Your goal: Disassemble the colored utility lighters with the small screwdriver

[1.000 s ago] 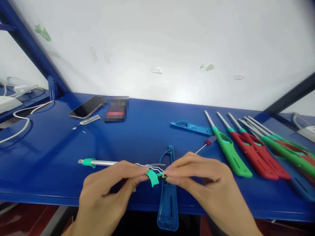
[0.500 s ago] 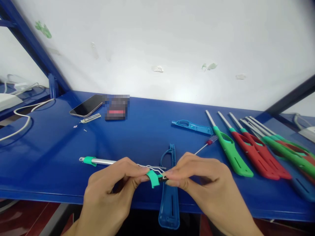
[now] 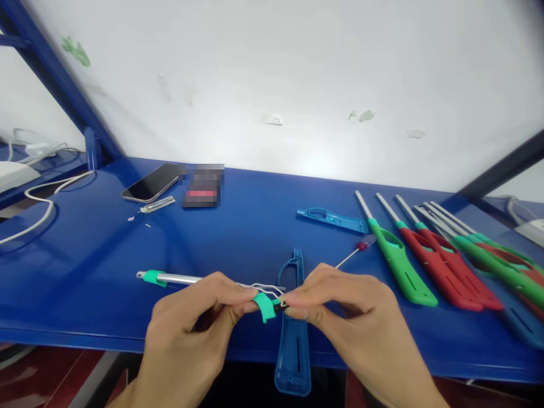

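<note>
My left hand (image 3: 193, 328) pinches a small green trigger piece (image 3: 266, 307) with a black part joined to it. From the other side my right hand (image 3: 355, 320) closes its fingertips on the black end and a white wire (image 3: 272, 288); the exact grip is partly hidden. Behind my left fingers lies a silver metal tube (image 3: 181, 279) with a green collar (image 3: 154, 277) near its tip, and the wire runs from that side. Below the pinched piece, a blue lighter handle half (image 3: 293, 354) reaches over the table's front edge, its loop partly behind my right hand.
Another blue handle half (image 3: 334, 219) and a screwdriver (image 3: 363, 245) lie beyond my right hand. To the right are a green lighter (image 3: 403, 263), red lighters (image 3: 437, 263) and several more. A phone (image 3: 153, 182), a clear tube-like piece (image 3: 157, 204) and a dark box (image 3: 202, 195) sit back left.
Both hands stay almost in place. The green trigger piece has tilted or shifted very slightly between the fingertips.
</note>
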`<state>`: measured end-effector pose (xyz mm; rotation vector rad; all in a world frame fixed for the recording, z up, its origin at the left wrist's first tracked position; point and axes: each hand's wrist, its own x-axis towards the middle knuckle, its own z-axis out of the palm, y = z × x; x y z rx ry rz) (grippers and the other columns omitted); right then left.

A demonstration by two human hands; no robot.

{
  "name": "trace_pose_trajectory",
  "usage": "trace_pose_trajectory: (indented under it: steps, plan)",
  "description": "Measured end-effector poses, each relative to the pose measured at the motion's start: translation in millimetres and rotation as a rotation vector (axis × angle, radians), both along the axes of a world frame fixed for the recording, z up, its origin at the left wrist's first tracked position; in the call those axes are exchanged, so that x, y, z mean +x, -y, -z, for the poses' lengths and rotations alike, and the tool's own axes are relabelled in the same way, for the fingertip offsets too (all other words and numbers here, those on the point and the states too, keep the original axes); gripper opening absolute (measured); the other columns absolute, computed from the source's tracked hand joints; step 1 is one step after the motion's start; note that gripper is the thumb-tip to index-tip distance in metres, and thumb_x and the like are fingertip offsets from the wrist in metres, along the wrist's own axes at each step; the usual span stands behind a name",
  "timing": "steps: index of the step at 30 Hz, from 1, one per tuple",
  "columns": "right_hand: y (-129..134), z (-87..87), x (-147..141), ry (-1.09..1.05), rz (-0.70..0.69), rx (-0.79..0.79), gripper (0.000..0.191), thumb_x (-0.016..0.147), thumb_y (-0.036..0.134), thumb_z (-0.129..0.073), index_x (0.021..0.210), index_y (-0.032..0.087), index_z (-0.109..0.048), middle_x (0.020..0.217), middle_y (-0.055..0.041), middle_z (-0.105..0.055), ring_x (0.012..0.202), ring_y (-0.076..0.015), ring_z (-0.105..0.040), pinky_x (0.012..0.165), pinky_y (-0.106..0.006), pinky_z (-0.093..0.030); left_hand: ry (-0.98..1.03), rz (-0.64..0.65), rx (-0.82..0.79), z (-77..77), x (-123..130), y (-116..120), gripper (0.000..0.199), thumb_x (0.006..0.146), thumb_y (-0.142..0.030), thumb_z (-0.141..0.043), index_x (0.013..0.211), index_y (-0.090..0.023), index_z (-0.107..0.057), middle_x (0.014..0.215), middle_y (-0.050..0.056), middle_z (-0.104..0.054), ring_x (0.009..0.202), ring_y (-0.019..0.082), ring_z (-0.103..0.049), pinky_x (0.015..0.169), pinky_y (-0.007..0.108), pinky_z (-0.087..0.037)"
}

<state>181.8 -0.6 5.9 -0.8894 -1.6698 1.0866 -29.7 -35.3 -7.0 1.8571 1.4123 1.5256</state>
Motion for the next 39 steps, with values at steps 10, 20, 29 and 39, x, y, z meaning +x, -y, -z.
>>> trace_pose_trajectory:
  steps: [10, 20, 29, 39]
  plan:
    - [1, -0.1, 6, 0.108, 0.058, -0.063, 0.018, 0.081, 0.024, -0.093, 0.094, 0.035, -0.086, 0.086, 0.0080, -0.083, 0.069, -0.0094, -0.075, 0.064, -0.014, -0.058, -0.167, 0.030, 0.080, 13.5, -2, -1, 0.014, 0.098, -0.021, -0.075, 0.104, -0.033, -0.078, 0.093, -0.011, -0.083, 0.075, 0.010, -0.078, 0.079, 0.017, -0.063]
    - [1, 7.4, 0, 0.126, 0.091, 0.064, 0.019, 0.083, 0.013, -0.089, 0.089, 0.031, -0.087, 0.089, 0.0058, -0.086, 0.077, -0.0145, -0.081, 0.075, -0.018, -0.064, -0.290, 0.092, 0.067, 5.1, 1, -3, 0.019, 0.099, -0.019, -0.071, 0.113, -0.032, -0.075, 0.103, -0.006, -0.084, 0.083, 0.013, -0.081, 0.082, 0.021, -0.065]
    - [1, 5.9, 2, 0.168, 0.187, 0.125, 0.019, 0.082, 0.013, -0.090, 0.086, 0.031, -0.086, 0.086, 0.0089, -0.086, 0.070, -0.0117, -0.079, 0.070, -0.014, -0.062, -0.636, -0.081, 0.150, -2.7, -34, 1, 0.029, 0.102, -0.024, -0.064, 0.129, -0.031, -0.069, 0.120, 0.001, -0.074, 0.103, 0.019, -0.073, 0.093, 0.031, -0.058]
    - [0, 10.8, 3, 0.186, 0.214, 0.115, 0.012, 0.083, 0.019, -0.089, 0.085, 0.031, -0.086, 0.085, 0.0058, -0.085, 0.063, -0.0137, -0.075, 0.061, -0.019, -0.063, -0.717, 0.077, 0.034, 2.3, -48, -19, 0.019, 0.110, -0.022, -0.054, 0.120, -0.029, -0.069, 0.116, 0.001, -0.072, 0.106, 0.023, -0.065, 0.096, 0.039, -0.050]
